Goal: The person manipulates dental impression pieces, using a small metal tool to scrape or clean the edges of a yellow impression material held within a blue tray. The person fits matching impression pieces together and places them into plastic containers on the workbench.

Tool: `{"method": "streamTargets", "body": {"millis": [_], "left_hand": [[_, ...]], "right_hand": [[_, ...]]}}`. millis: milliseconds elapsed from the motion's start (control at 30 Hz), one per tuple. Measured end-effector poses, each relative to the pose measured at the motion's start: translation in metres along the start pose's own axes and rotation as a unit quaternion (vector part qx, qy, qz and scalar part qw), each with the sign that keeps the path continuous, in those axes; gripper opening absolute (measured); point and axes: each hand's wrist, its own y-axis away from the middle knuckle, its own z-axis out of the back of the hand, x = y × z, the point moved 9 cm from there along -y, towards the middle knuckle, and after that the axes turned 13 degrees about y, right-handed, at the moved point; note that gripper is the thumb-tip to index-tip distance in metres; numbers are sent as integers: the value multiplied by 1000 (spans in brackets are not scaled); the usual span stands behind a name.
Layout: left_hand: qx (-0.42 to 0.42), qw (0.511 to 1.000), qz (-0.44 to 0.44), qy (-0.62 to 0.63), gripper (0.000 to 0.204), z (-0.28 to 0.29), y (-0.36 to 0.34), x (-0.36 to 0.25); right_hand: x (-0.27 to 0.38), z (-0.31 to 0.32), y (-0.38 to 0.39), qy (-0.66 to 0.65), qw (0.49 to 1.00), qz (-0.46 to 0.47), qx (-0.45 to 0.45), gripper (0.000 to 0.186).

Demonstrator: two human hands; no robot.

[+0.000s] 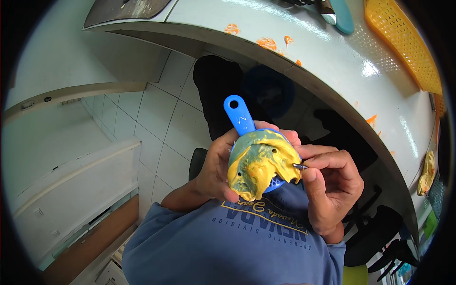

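A blue plastic scoop point(241, 116) with a hanging hole in its handle is held up in front of my chest. Its round head is covered with a soft, clay-like yellow mass point(266, 171), with grey-green patches point(251, 161) and two small dark holes. Perforated blue plastic shows at the lower right of the head. My left hand point(216, 166) wraps round the scoop from the left, its fingers partly hidden behind. Between thumb and fingers, my right hand point(332, 185) pinches a small metal tool point(299, 166), whose tip touches the mass's right edge.
A curved white worktop point(323, 57) with orange smears point(267, 43) arcs beyond my hands. On it lie a yellow perforated basket point(403, 38), a teal-handled tool point(342, 16) and a dark board point(128, 10). A yellow-smeared piece point(426, 173) sits at the right. Tiled floor point(166, 118) shows below.
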Motion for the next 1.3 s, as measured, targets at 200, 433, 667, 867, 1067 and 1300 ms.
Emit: {"method": "streamTargets", "body": {"millis": [200, 433, 667, 867, 1067, 1300], "left_hand": [[21, 1000, 13, -2, 106, -7, -7, -3], [112, 992, -8, -50, 101, -15, -9, -6], [145, 988, -21, -56, 101, -20, -8, -8], [146, 987, -24, -55, 100, -22, -7, -7], [144, 987, -20, -63, 100, -22, -6, -8], [143, 987, -11, -68, 100, -22, -7, -8]], "right_hand": [[-3, 4, -1, 18, 1000, -4, -13, 10], [-1, 7, 2, 50, 998, 24, -29, 13], [3, 10, 6, 74, 995, 47, -43, 16], [5, 13, 8, 86, 994, 47, -52, 17], [6, 14, 10, 74, 995, 40, -60, 15], [5, 15, 8, 73, 995, 32, -55, 12]]}}
